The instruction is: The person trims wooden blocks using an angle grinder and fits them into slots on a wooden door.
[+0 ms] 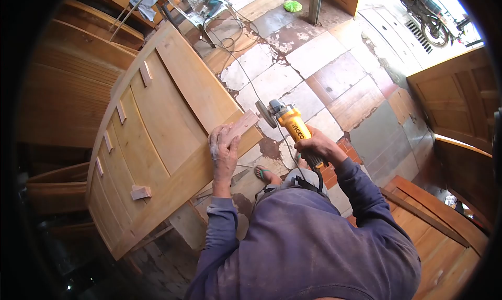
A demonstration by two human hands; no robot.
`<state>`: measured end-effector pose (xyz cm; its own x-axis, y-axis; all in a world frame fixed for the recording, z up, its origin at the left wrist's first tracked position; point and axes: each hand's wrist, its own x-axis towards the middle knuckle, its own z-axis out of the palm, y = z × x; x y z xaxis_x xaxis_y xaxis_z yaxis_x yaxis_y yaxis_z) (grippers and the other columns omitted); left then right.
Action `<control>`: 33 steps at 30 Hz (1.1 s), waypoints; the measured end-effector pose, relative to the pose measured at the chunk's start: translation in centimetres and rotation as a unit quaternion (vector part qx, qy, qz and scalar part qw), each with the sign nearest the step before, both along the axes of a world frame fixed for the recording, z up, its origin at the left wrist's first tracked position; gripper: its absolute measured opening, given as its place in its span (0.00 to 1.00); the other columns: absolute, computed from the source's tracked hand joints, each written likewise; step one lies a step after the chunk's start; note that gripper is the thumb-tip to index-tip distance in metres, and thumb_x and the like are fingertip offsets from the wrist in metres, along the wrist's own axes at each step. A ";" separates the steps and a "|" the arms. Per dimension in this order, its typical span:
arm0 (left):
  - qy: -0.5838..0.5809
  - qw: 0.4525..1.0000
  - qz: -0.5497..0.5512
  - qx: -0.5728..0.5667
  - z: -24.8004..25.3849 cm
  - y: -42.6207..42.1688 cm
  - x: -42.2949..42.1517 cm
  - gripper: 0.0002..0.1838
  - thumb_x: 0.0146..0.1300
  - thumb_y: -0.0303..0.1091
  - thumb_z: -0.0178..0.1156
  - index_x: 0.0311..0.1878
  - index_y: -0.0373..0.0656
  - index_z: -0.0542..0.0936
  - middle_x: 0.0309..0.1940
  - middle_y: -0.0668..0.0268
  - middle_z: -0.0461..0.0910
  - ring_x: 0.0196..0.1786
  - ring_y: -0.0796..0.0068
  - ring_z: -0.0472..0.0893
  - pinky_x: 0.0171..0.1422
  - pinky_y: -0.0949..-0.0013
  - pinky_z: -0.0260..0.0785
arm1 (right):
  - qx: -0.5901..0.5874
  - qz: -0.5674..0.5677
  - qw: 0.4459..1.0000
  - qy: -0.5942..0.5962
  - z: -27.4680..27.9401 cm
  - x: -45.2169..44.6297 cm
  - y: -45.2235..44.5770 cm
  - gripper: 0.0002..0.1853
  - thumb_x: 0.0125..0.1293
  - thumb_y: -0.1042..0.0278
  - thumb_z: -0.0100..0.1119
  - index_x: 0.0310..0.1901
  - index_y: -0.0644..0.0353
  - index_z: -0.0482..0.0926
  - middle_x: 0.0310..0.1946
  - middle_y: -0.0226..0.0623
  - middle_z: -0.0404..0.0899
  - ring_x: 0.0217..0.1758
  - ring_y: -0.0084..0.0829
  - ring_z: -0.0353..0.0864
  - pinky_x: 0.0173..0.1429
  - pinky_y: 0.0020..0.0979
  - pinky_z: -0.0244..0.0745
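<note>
My right hand [319, 145] is wrapped round the yellow body of an angle grinder [294, 123], whose disc [265, 114] faces left. In my left hand [224, 149] is a small wooden block [241, 126], its far end close to the disc; whether they touch I cannot tell. The block is over the corner of a large wooden panel door [167, 117]. On that door lie several small wood pieces, among them a short block [141, 192] near its lower edge and a strip [145, 74] near the top.
A power cord [246, 72] trails over the tiled floor [293, 59] towards a plastic chair [193, 7]. Wooden panels [78, 91] stand at left, more doors [460, 91] at right. A green bag [293, 6] lies by a post [315, 4]; a motorcycle [431, 17] stands outside.
</note>
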<state>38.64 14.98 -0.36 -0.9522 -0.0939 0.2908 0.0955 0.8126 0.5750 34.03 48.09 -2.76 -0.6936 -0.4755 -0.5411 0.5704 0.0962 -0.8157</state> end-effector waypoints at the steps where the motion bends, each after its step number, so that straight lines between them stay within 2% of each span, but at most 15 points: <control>1: -0.002 1.000 0.001 0.001 -0.1 -0.1 0.0 0.22 0.73 0.36 0.71 0.68 0.44 0.83 0.64 0.52 0.79 0.69 0.45 0.76 0.76 0.46 0.68 | 0.006 -0.006 1.000 0.003 -0.2 0.0 0.3 0.29 0.60 0.62 0.76 0.60 0.62 0.77 0.39 0.33 0.82 0.36 0.26 0.83 0.41 0.32 0.82; 4: -0.034 0.999 0.000 0.020 -0.7 -1.2 0.1 0.23 0.80 0.41 0.64 0.72 0.41 0.81 0.69 0.50 0.79 0.74 0.47 0.74 0.81 0.48 0.64 | 0.023 -0.019 1.000 -0.004 0.3 0.0 1.2 0.27 0.60 0.63 0.76 0.60 0.61 0.78 0.39 0.34 0.82 0.36 0.26 0.83 0.42 0.32 0.83; 6: 0.005 0.966 0.035 0.257 -0.5 -2.0 -0.2 0.25 0.84 0.42 0.55 0.74 0.37 0.78 0.74 0.51 0.76 0.79 0.53 0.70 0.86 0.52 0.57 | 0.025 -0.039 0.999 -0.011 0.9 0.2 2.1 0.27 0.61 0.64 0.75 0.59 0.61 0.78 0.39 0.33 0.82 0.35 0.26 0.83 0.41 0.32 0.83; 8: 0.055 0.877 0.077 0.471 0.5 -2.3 -0.2 0.27 0.88 0.44 0.47 0.76 0.32 0.76 0.78 0.52 0.74 0.84 0.59 0.67 0.90 0.56 0.50 | 0.020 -0.057 0.997 -0.039 1.3 0.2 3.6 0.26 0.61 0.65 0.75 0.60 0.61 0.77 0.38 0.33 0.80 0.34 0.26 0.83 0.39 0.31 0.83; 11: 0.028 0.938 0.123 0.322 2.3 -4.6 0.5 0.28 0.88 0.42 0.48 0.79 0.32 0.73 0.75 0.54 0.78 0.81 0.63 0.71 0.89 0.59 0.53 | 0.010 -0.089 0.995 -0.052 0.6 0.2 5.5 0.22 0.63 0.67 0.74 0.56 0.60 0.77 0.34 0.33 0.81 0.29 0.28 0.84 0.36 0.33 0.85; 12: 0.025 0.953 0.089 0.290 0.9 -6.5 0.4 0.22 0.86 0.37 0.50 0.74 0.37 0.80 0.77 0.56 0.78 0.80 0.58 0.74 0.87 0.56 0.60 | 0.013 -0.093 0.994 -0.051 0.8 0.1 5.9 0.22 0.63 0.67 0.74 0.55 0.60 0.76 0.33 0.33 0.82 0.29 0.28 0.84 0.36 0.33 0.85; 13: 0.005 0.979 0.076 0.189 1.8 -6.6 0.0 0.21 0.84 0.35 0.52 0.73 0.40 0.81 0.76 0.57 0.78 0.79 0.57 0.75 0.86 0.55 0.62 | 0.016 -0.099 0.994 -0.050 0.9 0.1 6.2 0.21 0.63 0.67 0.74 0.54 0.60 0.76 0.33 0.33 0.82 0.29 0.28 0.84 0.36 0.33 0.85; 15: -0.040 0.998 0.044 -0.013 3.9 -5.6 -0.9 0.21 0.81 0.32 0.54 0.72 0.47 0.83 0.76 0.58 0.79 0.77 0.54 0.77 0.85 0.55 0.65 | 0.005 -0.104 0.994 -0.046 0.7 -0.2 6.6 0.20 0.64 0.67 0.73 0.54 0.59 0.75 0.32 0.33 0.81 0.28 0.28 0.84 0.34 0.33 0.84; 17: -0.040 0.984 -0.107 -0.136 6.5 -3.6 -2.7 0.26 0.77 0.29 0.55 0.74 0.60 0.82 0.77 0.66 0.78 0.77 0.54 0.77 0.85 0.53 0.66 | -0.009 -0.113 0.993 -0.046 0.4 -0.3 6.8 0.20 0.64 0.67 0.72 0.53 0.59 0.75 0.31 0.33 0.81 0.28 0.28 0.84 0.33 0.33 0.84; 19: 0.055 0.908 -0.261 -0.323 8.0 -1.5 -5.2 0.29 0.75 0.29 0.55 0.75 0.67 0.80 0.79 0.72 0.77 0.78 0.57 0.76 0.86 0.52 0.66 | -0.016 -0.107 0.993 -0.045 0.7 -0.5 7.0 0.19 0.65 0.66 0.72 0.52 0.59 0.74 0.31 0.33 0.81 0.27 0.28 0.84 0.33 0.33 0.84; 22: 0.014 0.875 -0.375 -0.306 5.7 -2.0 -7.6 0.35 0.71 0.28 0.59 0.78 0.73 0.77 0.80 0.79 0.75 0.80 0.61 0.75 0.87 0.53 0.65 | -0.022 -0.109 0.993 -0.041 1.2 -0.8 6.9 0.18 0.65 0.66 0.71 0.52 0.60 0.74 0.31 0.34 0.81 0.27 0.28 0.84 0.32 0.33 0.84; 25: -0.001 0.868 -0.343 -0.360 6.4 -3.8 -8.0 0.34 0.66 0.30 0.66 0.76 0.67 0.79 0.80 0.78 0.75 0.80 0.60 0.75 0.86 0.52 0.67 | -0.025 -0.121 0.992 -0.030 2.2 -0.6 6.7 0.18 0.65 0.65 0.71 0.52 0.60 0.75 0.31 0.34 0.81 0.27 0.29 0.84 0.31 0.33 0.84; 28: -0.069 0.886 -0.327 -0.322 7.5 -5.5 -6.8 0.31 0.59 0.32 0.75 0.68 0.53 0.83 0.75 0.71 0.80 0.77 0.56 0.77 0.81 0.52 0.71 | -0.030 -0.123 0.992 -0.024 2.0 -0.4 7.0 0.19 0.65 0.66 0.72 0.52 0.61 0.75 0.31 0.34 0.81 0.27 0.29 0.84 0.31 0.33 0.84; 31: -0.090 0.920 -0.271 -0.267 7.7 -6.5 -4.9 0.32 0.51 0.37 0.82 0.60 0.42 0.83 0.68 0.62 0.83 0.73 0.52 0.80 0.76 0.51 0.74 | -0.020 -0.124 0.992 -0.021 1.7 -0.4 7.3 0.19 0.65 0.67 0.72 0.52 0.60 0.75 0.31 0.34 0.82 0.27 0.29 0.85 0.31 0.33 0.84; 33: -0.099 0.943 -0.209 -0.239 7.3 -7.3 -3.3 0.31 0.52 0.40 0.82 0.58 0.40 0.83 0.65 0.59 0.83 0.70 0.51 0.80 0.75 0.50 0.74 | -0.015 -0.130 0.991 -0.027 1.9 -0.4 7.2 0.19 0.64 0.67 0.73 0.53 0.60 0.75 0.31 0.34 0.82 0.27 0.29 0.85 0.31 0.33 0.84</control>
<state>35.38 7.64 6.97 -0.9173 0.3978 0.0168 0.3934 0.8990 0.1924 33.61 55.31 -0.91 -0.7653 -0.3005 -0.5693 0.6155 -0.0828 -0.7838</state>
